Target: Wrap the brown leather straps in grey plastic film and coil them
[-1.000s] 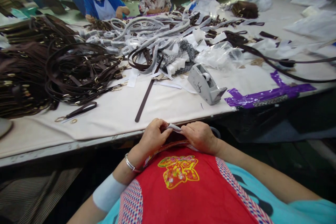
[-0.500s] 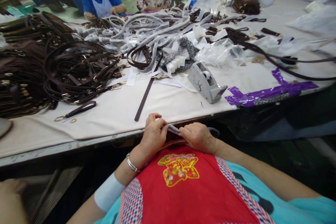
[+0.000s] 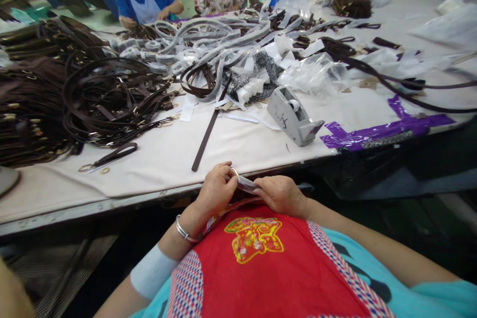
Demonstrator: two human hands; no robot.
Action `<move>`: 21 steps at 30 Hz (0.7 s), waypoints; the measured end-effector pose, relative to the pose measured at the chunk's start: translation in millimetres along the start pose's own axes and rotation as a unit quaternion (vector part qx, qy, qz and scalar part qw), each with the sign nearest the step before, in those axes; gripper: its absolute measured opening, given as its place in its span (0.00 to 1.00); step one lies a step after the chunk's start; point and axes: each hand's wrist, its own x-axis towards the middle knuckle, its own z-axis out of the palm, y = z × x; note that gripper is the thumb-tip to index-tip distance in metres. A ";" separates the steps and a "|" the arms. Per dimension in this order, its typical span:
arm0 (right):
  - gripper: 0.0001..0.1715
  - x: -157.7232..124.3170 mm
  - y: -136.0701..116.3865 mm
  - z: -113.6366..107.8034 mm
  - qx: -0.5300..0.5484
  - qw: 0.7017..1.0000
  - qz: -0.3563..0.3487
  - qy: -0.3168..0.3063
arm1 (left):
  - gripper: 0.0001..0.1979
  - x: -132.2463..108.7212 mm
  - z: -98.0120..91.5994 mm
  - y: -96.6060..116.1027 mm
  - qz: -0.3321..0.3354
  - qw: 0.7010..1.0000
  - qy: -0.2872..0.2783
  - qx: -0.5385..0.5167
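Just below the table's front edge, a strap wrapped in pale film (image 3: 246,185) stretches between my two hands. My left hand (image 3: 217,186) pinches one end of it between thumb and fingers, and a thin shiny curved piece shows at the fingertips. Closed around the other end is my right hand (image 3: 282,194); a greyish length trails out behind its knuckles. A flat dark brown strap (image 3: 206,140) lies on the table beyond my left hand. Farther right sits a grey tape dispenser (image 3: 294,115).
Brown straps with metal clasps (image 3: 112,104) pile up at left. Film-wrapped straps (image 3: 208,35) and a clear plastic bag (image 3: 316,74) lie mid-table. Purple tape (image 3: 387,129) covers the right edge. Several people work across the table; part of another person's arm (image 3: 13,290) shows lower left.
My left hand has turned slightly and its fingers have drawn together on the strap's end. More of the pale film shows between my hands. The arm at lower left has shifted.
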 end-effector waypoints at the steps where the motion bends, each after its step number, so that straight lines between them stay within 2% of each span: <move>1: 0.14 -0.3 0.0 -0.6 0.041 0.999 0.024 -0.010 | 0.05 -0.6 1.2 -0.8 0.006 1.000 0.012 -0.006; 5: 0.15 1.5 -2.3 -4.3 0.172 0.978 0.107 -0.047 | 0.06 -2.3 2.5 -2.0 0.044 0.997 0.064 -0.017; 10: 0.11 4.3 -4.3 -4.2 0.205 0.964 0.129 -0.113 | 0.07 -4.9 0.6 -1.6 0.061 0.994 0.086 -0.019; 16: 0.16 2.6 0.7 -7.5 0.187 0.972 0.135 -0.048 | 0.07 -10.1 -2.7 4.1 0.008 0.993 0.097 -0.064; 19: 0.19 3.0 4.1 -14.5 0.231 0.958 0.163 -0.036 | 0.09 -11.6 -1.0 6.4 -0.038 0.983 0.083 -0.160; 21: 0.22 3.2 6.9 -20.1 0.291 0.939 0.178 -0.038 | 0.10 -11.5 1.3 4.6 -0.081 0.964 0.065 -0.243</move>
